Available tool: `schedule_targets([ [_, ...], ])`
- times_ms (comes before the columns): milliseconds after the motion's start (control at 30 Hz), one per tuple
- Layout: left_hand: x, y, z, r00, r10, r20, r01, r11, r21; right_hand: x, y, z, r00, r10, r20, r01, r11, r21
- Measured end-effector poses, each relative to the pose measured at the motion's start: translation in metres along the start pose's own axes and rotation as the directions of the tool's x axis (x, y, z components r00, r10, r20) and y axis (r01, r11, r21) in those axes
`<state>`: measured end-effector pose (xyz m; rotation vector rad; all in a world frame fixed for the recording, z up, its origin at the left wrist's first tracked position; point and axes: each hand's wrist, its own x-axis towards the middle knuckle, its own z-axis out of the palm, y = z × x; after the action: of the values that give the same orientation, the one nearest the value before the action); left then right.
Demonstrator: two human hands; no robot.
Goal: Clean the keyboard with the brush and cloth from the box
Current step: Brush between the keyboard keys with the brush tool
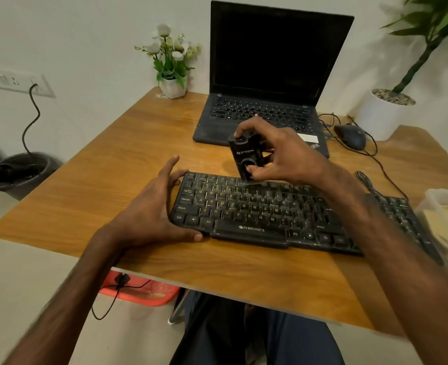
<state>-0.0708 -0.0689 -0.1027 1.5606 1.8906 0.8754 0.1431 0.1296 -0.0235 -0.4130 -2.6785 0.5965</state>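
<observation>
A black Zebronics keyboard [270, 214] lies across the wooden table [112, 180] in front of me. My right hand [283, 154] grips a black brush tool [246, 156], held upright with its lower end touching the top key rows near the keyboard's middle. My left hand [154, 209] holds the keyboard's left end, thumb on the front edge and fingers round the far corner. A clear plastic box [446, 222] with a yellowish cloth inside stands at the right edge.
A shut-off black laptop [267, 75] stands open behind the keyboard. A black mouse [350, 135] and cables lie to its right. A small flower pot [172, 85] and a large white planter [383, 114] stand at the back corners.
</observation>
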Motion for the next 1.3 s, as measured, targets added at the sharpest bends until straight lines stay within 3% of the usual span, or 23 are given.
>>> schedule_targets([
  [233, -0.003, 0.002, -0.001, 1.000, 0.007, 0.013, -0.006, 0.999, -0.045, 0.041, -0.033, 0.044, 0.976, -0.082, -0.200, 0.129, 0.965, 0.230],
  [400, -0.003, 0.002, 0.000, 1.000, -0.005, 0.003, 0.005, 0.996, -0.088, 0.052, -0.031, 0.072, 0.983, -0.096, -0.157, 0.130, 0.965, 0.226],
  [600, -0.001, 0.001, 0.000, 1.000, -0.004, -0.003, 0.004, 0.998, -0.068, 0.028, -0.010, 0.038, 0.992, -0.042, -0.116, 0.054, 0.994, 0.097],
  [733, -0.001, 0.002, -0.001, 1.000, -0.007, -0.001, 0.007, 0.998, -0.068, 0.036, -0.020, 0.049, 0.979, -0.074, -0.192, 0.102, 0.985, 0.141],
  [867, -0.002, 0.003, 0.000, 1.000, -0.005, -0.015, 0.004, 0.998, -0.060, 0.040, -0.027, 0.070, 0.984, -0.088, -0.154, 0.117, 0.975, 0.191],
  [1133, -0.001, 0.001, 0.001, 1.000, 0.001, -0.020, -0.001, 1.000, -0.017, -0.005, 0.004, 0.012, 0.998, 0.028, -0.063, -0.021, 0.993, 0.112],
  [1300, 0.000, 0.000, 0.000, 1.000, 0.004, -0.007, -0.004, 1.000, -0.017, -0.013, 0.004, 0.001, 0.996, 0.018, -0.086, -0.004, 0.988, 0.154],
])
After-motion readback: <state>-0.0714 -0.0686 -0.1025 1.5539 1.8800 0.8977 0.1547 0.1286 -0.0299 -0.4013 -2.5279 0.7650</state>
